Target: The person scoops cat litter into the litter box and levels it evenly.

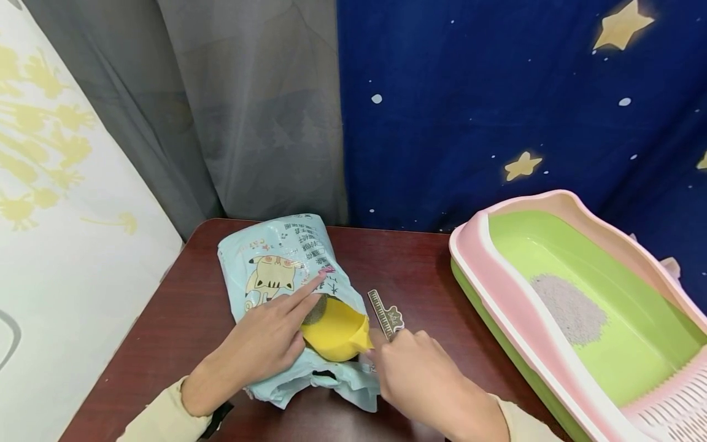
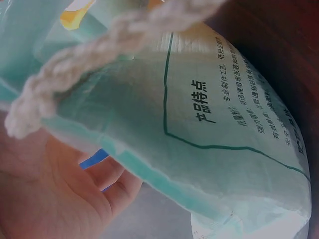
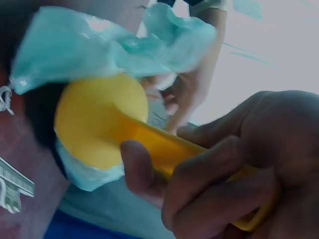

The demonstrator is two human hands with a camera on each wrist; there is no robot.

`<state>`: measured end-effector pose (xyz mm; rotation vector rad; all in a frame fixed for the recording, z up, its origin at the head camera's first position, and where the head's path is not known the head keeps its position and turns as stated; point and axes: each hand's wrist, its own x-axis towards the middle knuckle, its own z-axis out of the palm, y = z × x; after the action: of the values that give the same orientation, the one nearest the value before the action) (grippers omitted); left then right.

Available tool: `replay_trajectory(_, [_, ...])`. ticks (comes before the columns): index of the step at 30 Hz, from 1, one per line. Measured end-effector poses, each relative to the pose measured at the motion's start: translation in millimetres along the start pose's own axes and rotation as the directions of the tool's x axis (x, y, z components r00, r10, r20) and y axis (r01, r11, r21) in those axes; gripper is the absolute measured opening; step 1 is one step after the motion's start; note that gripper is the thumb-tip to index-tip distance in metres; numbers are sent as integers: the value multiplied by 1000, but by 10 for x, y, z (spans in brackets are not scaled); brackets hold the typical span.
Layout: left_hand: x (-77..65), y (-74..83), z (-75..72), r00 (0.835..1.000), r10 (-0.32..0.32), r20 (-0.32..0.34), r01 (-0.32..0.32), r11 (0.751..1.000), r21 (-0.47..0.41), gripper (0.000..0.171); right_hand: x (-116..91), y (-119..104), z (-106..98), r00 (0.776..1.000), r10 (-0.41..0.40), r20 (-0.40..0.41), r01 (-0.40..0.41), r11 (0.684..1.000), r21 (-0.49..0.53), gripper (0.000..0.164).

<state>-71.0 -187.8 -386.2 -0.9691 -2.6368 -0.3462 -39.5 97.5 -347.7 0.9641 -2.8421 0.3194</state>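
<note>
A pale blue printed bag (image 1: 282, 245) with a cartoon cat lies on the dark red table, its crumpled mouth toward me. My left hand (image 1: 262, 341) rests on the bag beside the opening, index and middle fingers stretched out over it. In the left wrist view, the palm (image 2: 75, 194) and bent fingertips show beside the bag's edge. My right hand (image 1: 420, 374) grips the handle of a yellow scoop (image 1: 334, 331), fingers wrapped round it in the right wrist view. The scoop's bowl (image 3: 99, 119) sits in the bag's mouth, with grey granules (image 1: 316, 311) at its far side.
Right of the bag lies a small ruler-like piece with a cloud-shaped end (image 1: 381, 310). A green litter box with a pink rim (image 1: 513, 294) stands on the right, a heap of grey litter (image 1: 571, 307) on its floor. Curtains (image 1: 265, 110) hang behind the table (image 1: 409, 264).
</note>
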Motion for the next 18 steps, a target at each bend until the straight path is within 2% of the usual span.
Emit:
replay_trajectory(6, [3, 6, -9, 1000, -7, -3, 7, 1000, -4, 60, 16, 4, 199, 989, -48, -140, 48, 999, -3, 24])
replay_trajectory(13, [15, 18, -31, 1000, -6, -12, 6, 1000, -5, 66, 29, 16, 367, 975, -70, -211, 72, 997, 1, 21])
replay_trajectory(18, [6, 13, -30, 1000, -19, -6, 19, 1000, -9, 65, -27, 51, 473, 953, -93, -289, 97, 995, -2, 24])
